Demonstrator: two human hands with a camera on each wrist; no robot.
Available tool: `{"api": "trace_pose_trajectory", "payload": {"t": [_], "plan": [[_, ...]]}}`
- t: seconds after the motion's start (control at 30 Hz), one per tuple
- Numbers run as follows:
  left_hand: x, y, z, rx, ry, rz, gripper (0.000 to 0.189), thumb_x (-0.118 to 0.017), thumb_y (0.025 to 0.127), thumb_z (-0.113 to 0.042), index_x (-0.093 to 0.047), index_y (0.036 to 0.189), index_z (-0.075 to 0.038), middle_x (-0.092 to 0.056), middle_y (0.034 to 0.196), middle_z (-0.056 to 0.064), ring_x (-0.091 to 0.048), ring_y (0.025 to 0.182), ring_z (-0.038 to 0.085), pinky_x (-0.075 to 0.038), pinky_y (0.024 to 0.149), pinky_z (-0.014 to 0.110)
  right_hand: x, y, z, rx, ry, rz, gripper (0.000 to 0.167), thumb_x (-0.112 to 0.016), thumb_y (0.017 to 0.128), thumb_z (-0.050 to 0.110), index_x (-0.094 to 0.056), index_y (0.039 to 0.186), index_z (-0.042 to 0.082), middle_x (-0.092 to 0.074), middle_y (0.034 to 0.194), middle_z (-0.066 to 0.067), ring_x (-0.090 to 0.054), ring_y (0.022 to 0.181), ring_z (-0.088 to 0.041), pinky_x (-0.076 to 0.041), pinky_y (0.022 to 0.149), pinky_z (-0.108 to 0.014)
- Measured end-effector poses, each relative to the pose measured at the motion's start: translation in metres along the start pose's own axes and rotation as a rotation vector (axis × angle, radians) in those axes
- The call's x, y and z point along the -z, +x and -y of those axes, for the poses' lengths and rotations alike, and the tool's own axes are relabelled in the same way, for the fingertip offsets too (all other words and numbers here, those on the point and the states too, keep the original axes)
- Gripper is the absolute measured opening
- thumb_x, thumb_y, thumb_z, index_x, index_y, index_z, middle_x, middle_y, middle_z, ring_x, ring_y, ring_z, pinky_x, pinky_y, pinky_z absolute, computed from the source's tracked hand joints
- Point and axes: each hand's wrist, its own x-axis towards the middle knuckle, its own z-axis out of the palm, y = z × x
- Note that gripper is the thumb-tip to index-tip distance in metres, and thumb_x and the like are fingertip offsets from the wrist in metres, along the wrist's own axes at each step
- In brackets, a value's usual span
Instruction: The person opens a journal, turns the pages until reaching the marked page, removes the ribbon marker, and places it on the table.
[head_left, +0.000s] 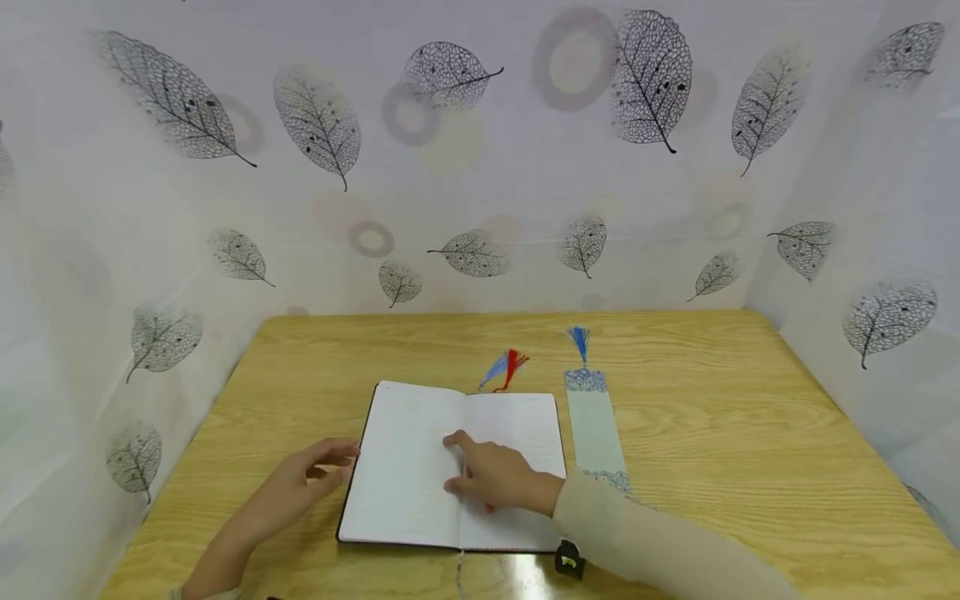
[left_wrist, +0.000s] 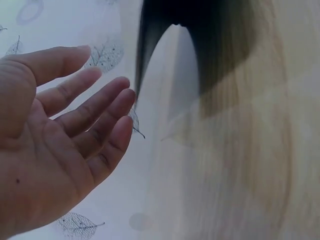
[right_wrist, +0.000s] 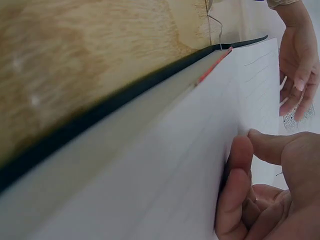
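Note:
A notebook (head_left: 408,500) with white lined pages and a dark cover lies open on the table. My right hand (head_left: 495,475) is over its middle, with the index finger stretched onto the left page and the thumb beside the fold. In the right wrist view, the other fingers of that hand (right_wrist: 265,195) bend against the page near the fold. My left hand (head_left: 296,483) rests beside the notebook's left edge, fingertips close to the cover. Its palm shows in the left wrist view, fingers (left_wrist: 92,112) loosely spread with nothing between them.
A pale green bookmark (head_left: 596,429) with a blue tassel (head_left: 580,343) lies right of the notebook. Light blue (head_left: 495,369) and red (head_left: 513,367) tassels stick out at its top edge. A thin ribbon (head_left: 461,575) hangs from its bottom. Leaf-patterned cloth (head_left: 480,183) surrounds the wooden table (head_left: 750,450).

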Motion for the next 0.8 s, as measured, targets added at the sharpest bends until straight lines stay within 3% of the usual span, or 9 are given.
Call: {"api": "trace_pose_trajectory", "payload": {"t": [0.07,0.17,0.3,0.47,0.67,0.8], "plan": [[-0.001,0.002,-0.006,0.015,0.011,-0.035,0.036,-0.058,0.097,-0.025,-0.058,0.13,-0.01,-0.066,0.121,0.004,-0.058,0.103,0.002,-0.049,0.083,0.023,0.0,0.001,0.001,-0.007,-0.011,-0.002,0.058,-0.066,0.09,0.038,-0.042,0.14,0.02,-0.053,0.061,0.008,-0.047,0.035,-0.007,-0.037,0.04,-0.022],[-0.003,0.005,-0.013,-0.012,0.014,-0.05,0.034,-0.059,0.097,-0.023,-0.06,0.127,-0.01,-0.067,0.119,0.004,-0.06,0.102,0.006,-0.049,0.083,0.024,0.0,0.001,0.003,-0.014,-0.023,-0.002,0.057,-0.066,0.09,0.038,-0.043,0.139,0.021,-0.053,0.059,0.007,-0.047,0.034,-0.007,-0.036,0.039,-0.022],[-0.009,0.012,-0.015,-0.042,0.005,-0.001,0.034,-0.061,0.095,-0.023,-0.06,0.125,-0.008,-0.067,0.12,0.006,-0.061,0.102,0.009,-0.049,0.083,0.023,-0.001,0.002,0.003,-0.017,-0.034,-0.003,0.056,-0.066,0.09,0.038,-0.043,0.139,0.021,-0.053,0.058,0.007,-0.047,0.034,-0.008,-0.036,0.039,-0.022],[-0.02,0.018,-0.009,0.008,0.028,0.072,0.037,-0.066,0.092,-0.026,-0.062,0.124,-0.009,-0.065,0.124,0.006,-0.057,0.106,0.009,-0.048,0.084,0.023,-0.002,0.002,0.003,-0.024,-0.04,-0.012,0.057,-0.067,0.09,0.039,-0.043,0.139,0.022,-0.052,0.057,0.006,-0.047,0.034,-0.007,-0.036,0.039,-0.022],[-0.027,0.018,-0.006,0.033,0.014,0.106,0.04,-0.069,0.089,-0.026,-0.062,0.124,-0.007,-0.064,0.126,0.009,-0.057,0.113,0.021,-0.048,0.086,0.026,-0.002,0.001,0.003,-0.034,-0.043,-0.026,0.058,-0.068,0.089,0.039,-0.044,0.139,0.022,-0.053,0.056,0.005,-0.047,0.034,-0.008,-0.036,0.04,-0.023],[-0.028,0.017,-0.006,0.053,0.004,0.12,0.04,-0.069,0.089,-0.027,-0.061,0.124,-0.009,-0.065,0.124,0.007,-0.057,0.111,0.021,-0.048,0.086,0.026,-0.002,-0.001,0.002,-0.041,0.005,-0.021,0.058,-0.067,0.089,0.037,-0.044,0.14,0.022,-0.053,0.058,0.005,-0.047,0.035,-0.009,-0.035,0.04,-0.023]]}}
